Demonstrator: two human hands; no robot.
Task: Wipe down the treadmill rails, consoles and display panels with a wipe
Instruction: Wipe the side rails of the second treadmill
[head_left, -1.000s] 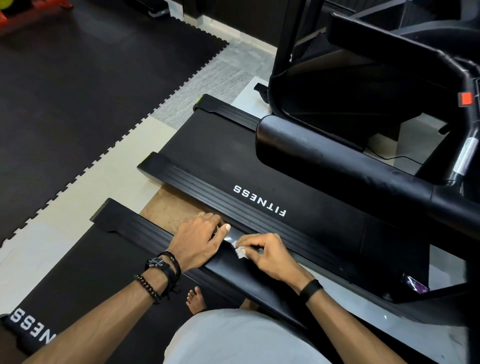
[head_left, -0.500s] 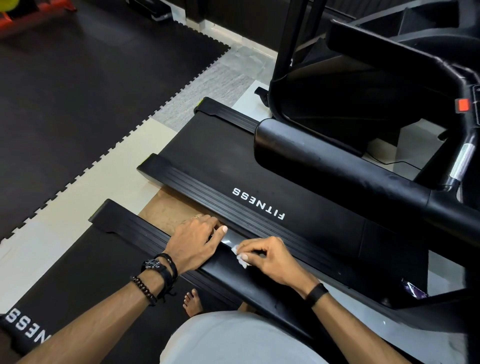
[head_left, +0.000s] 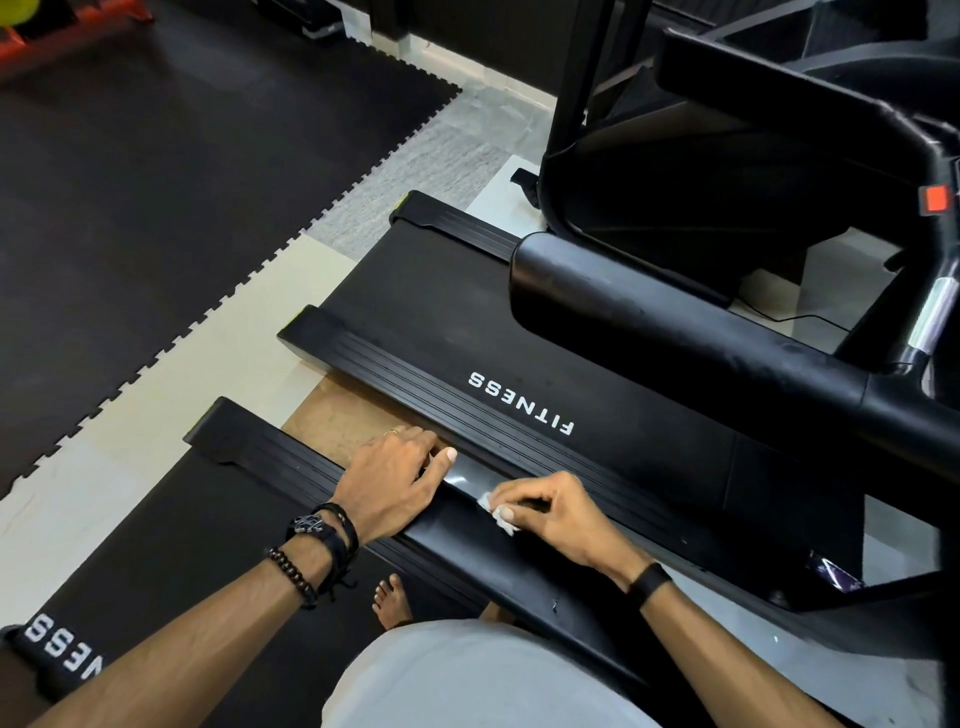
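A black handrail (head_left: 470, 543) of the near treadmill runs diagonally across the lower middle of the view. My left hand (head_left: 397, 480) rests over its far end, thumb pointing along the shiny top. My right hand (head_left: 558, 512) pinches a small crumpled white wipe (head_left: 496, 512) and presses it on the rail just right of the left thumb. Most of the wipe is hidden under the fingers.
A second treadmill's deck with white FITNESS lettering (head_left: 519, 402) lies beyond the rail, and its thick black handrail (head_left: 685, 340) and console frame (head_left: 779, 104) rise at right. Black interlocking floor mats (head_left: 156, 182) cover the left. My bare foot (head_left: 392, 600) stands on the near belt.
My right hand has slid the wipe a little down the rail toward me. The left hand has stayed on the rail end.
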